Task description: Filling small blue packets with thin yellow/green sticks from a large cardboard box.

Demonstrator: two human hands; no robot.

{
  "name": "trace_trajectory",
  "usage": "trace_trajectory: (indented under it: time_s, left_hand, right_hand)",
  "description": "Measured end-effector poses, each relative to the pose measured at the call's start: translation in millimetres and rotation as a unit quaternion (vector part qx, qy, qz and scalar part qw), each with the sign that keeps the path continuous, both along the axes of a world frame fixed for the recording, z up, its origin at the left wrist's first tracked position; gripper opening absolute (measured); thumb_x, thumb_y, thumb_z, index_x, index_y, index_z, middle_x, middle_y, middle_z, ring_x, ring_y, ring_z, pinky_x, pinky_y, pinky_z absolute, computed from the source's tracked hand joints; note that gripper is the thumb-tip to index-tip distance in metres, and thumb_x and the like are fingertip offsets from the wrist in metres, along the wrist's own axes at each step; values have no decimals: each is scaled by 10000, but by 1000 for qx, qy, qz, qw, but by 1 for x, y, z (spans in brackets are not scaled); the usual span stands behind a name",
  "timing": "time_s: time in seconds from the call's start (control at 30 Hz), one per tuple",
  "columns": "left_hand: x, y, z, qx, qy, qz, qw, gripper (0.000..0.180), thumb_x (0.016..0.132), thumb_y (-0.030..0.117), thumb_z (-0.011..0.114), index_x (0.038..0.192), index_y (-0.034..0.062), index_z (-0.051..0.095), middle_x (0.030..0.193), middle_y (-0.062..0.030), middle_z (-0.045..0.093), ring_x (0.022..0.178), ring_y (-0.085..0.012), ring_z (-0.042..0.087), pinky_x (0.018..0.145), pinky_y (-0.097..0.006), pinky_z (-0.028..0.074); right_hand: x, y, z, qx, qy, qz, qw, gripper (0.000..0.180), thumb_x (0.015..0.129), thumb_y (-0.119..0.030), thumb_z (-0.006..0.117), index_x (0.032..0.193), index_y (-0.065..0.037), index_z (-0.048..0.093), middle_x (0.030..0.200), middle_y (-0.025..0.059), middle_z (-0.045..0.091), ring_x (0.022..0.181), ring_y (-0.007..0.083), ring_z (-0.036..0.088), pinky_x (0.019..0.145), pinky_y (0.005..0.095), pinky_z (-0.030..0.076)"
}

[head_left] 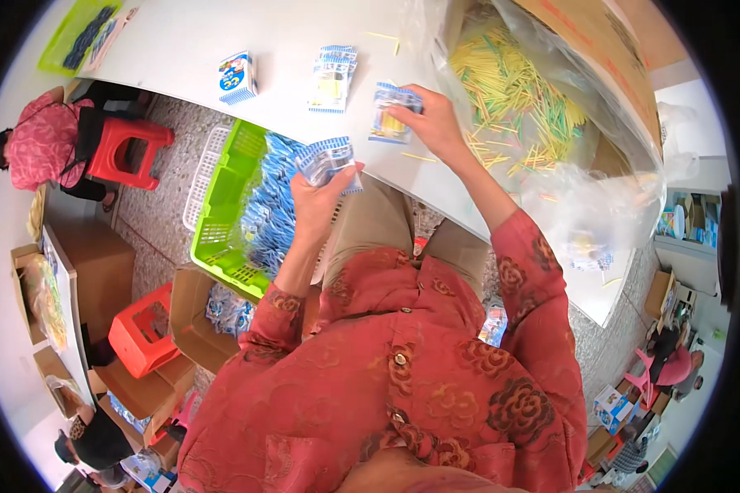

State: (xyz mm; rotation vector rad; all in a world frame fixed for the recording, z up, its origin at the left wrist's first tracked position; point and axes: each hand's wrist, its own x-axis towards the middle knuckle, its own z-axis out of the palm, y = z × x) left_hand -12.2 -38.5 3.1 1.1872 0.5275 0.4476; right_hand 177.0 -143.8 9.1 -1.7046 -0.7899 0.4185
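Left-hand packet (325, 154) and right-hand packet (390, 129), flat, blue-and-white plastic, being held near the white tabletop's (168, 45) edge.
Left hand (312, 209): fingers clamping on its packet, single or doubled being unclear. Right hand (432, 125): fingers pinching its packet over the tabletop. Matching packets (331, 86) are lying grouped beyond; thin yellow sticks (419, 157) are lying loose; a green lattice plastic basket (226, 197) is holding more. A slackening left grip could be dropping its packet past the edge; loose sticks could be snagging the right one.

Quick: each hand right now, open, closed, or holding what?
Left hand: closed, holding a blue-and-white rectangular plastic packet.
Right hand: closed, holding another rectangular plastic packet, blue-and-white with yellow showing.
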Motion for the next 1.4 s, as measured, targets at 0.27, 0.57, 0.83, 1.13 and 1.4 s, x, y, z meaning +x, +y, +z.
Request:
trace_trajectory:
  time_s: [0.27, 0.57, 0.83, 1.13, 1.4]
  left_hand:
    - [-14, 28, -4, -42, 21, 50, 998, 125, 795, 54, 633, 905, -5, 628, 825, -90, 664, 733, -132, 617, 696, -265, 489]
    - [-1, 32, -6, -84, 15, 18, 996, 163, 789, 14, 633, 946, -26, 617, 836, -95, 666, 723, -136, 629, 672, -261, 509]
    - [19, 13, 0, -59, 6, 1, 998, 167, 768, 0, 651, 933, -15, 627, 814, -64, 656, 702, -116, 616, 646, -240, 496]
    - [30, -16, 18, -33, 0, -84, 996, 213, 776, 4, 646, 987, 18, 629, 889, -22, 643, 764, -82, 596, 668, -224, 487]
    - [40, -35, 21, -44, 0, -119, 992, 252, 763, -9, 651, 1012, 17, 624, 923, -32, 646, 785, -87, 598, 690, -237, 500]
  right_hand:
    - [12, 105, -50, -75, -106, -27, 991, 359, 699, -277, 707, 925, -10, 627, 807, 126, 657, 735, 199, 636, 662, 300, 482]
    - [22, 110, -58, 7, -249, -161, 955, 409, 718, -267, 693, 1059, -71, 583, 808, 44, 623, 700, 176, 575, 653, 303, 472]
    - [-37, 35, 24, 11, -34, 85, 996, 218, 779, -157, 662, 939, -32, 583, 726, 37, 586, 644, 65, 542, 559, 218, 441]
    - [-33, -18, 42, -79, -103, 90, 988, 144, 775, -123, 659, 813, 2, 601, 651, 35, 583, 575, 86, 512, 536, 235, 429]
    - [-34, -57, 56, -10, -34, 58, 998, 162, 769, -126, 669, 854, -11, 591, 675, 25, 585, 609, 79, 509, 567, 234, 428]
